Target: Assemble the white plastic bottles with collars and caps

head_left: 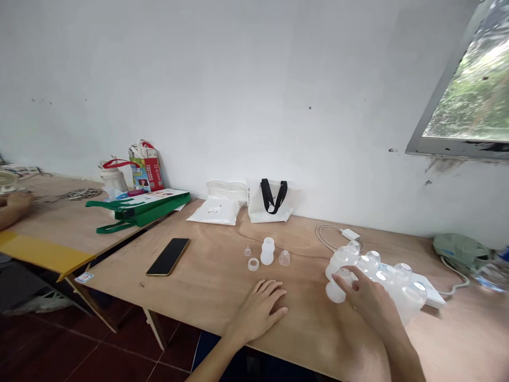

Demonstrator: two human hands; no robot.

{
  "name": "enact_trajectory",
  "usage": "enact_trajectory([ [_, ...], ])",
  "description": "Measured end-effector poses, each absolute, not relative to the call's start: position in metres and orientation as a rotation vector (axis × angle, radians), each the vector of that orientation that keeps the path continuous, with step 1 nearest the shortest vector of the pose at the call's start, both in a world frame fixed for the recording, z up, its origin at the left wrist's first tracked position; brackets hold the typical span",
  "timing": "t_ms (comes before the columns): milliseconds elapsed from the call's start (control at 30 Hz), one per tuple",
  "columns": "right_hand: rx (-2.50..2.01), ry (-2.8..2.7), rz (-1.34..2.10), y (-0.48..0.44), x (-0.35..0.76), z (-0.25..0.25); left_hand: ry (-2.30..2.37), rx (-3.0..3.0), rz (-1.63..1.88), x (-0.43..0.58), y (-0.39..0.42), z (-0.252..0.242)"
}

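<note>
The left hand [260, 312] is laid flat on the wooden surface [207, 281], and its fingers [270, 297] are spread apart and hold nothing. The right hand [368, 300] is at the right of the frame, over a heap of clear plastic bottles [382, 276]. Its fingers [350, 276] are curled on one clear bottle [336, 291] at the edge of the heap, so that bottle is the thing in hand.

Most of the bottles are kept together in the heap, and they look empty. Just above the left hand, a few parts are set apart from the heap. A white bottle [267, 252] stands upright, and a clear cap [284, 258], a small ring [253, 264] and a small clear cone [247, 251] lie near it. What is inside the white bottle cannot be seen. White bags [214, 209] and a white tote bag [270, 201] with black handles are set by the wall. A black phone [167, 257] lies to the left. At the far left of the frame, another person's hand [18, 200] is seen at the next table.
</note>
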State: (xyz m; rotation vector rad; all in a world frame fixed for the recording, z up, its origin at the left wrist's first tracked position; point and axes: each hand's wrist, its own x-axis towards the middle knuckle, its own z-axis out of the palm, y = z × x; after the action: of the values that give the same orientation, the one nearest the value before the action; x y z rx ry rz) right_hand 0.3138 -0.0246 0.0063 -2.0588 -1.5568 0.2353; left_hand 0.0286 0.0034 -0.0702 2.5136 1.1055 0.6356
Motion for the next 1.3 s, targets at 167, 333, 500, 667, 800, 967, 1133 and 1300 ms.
enact_trajectory([
  [167, -2.068, -1.434, 0.203, -0.019, 0.330, -0.005, 1.105, 2.514, 0.626, 0.028, 0.004, -0.071],
  [333, -2.045, -1.441, 0.133, -0.019, 0.327, -0.003, 1.051, 2.528, 0.578, 0.021, 0.009, -0.065],
  [500, -1.908, -1.682, 0.081, -0.021, 0.291, -0.002, 1.048, 2.555, 0.554, 0.016, 0.014, -0.064],
  [667, -1.762, -2.178, 0.212, -0.015, 0.245, -0.042, 1.091, 2.607, 0.549, 0.007, 0.019, -0.070],
  [800, -1.693, -2.294, 0.085, -0.008, 0.217, -0.077, 1.141, 2.621, 0.586, -0.010, 0.030, -0.077],
  [967, -1.487, -2.363, -0.002, -0.003, 0.196, -0.091, 1.283, 2.612, 0.669, -0.014, 0.038, -0.088],
  [1133, -1.447, -2.366, 0.013, -0.003, 0.195, -0.091, 1.297, 2.628, 0.681, -0.010, 0.037, -0.089],
  [1300, -1.450, -2.384, 0.026, -0.003, 0.196, -0.093, 1.301, 2.630, 0.677, -0.011, 0.037, -0.088],
])
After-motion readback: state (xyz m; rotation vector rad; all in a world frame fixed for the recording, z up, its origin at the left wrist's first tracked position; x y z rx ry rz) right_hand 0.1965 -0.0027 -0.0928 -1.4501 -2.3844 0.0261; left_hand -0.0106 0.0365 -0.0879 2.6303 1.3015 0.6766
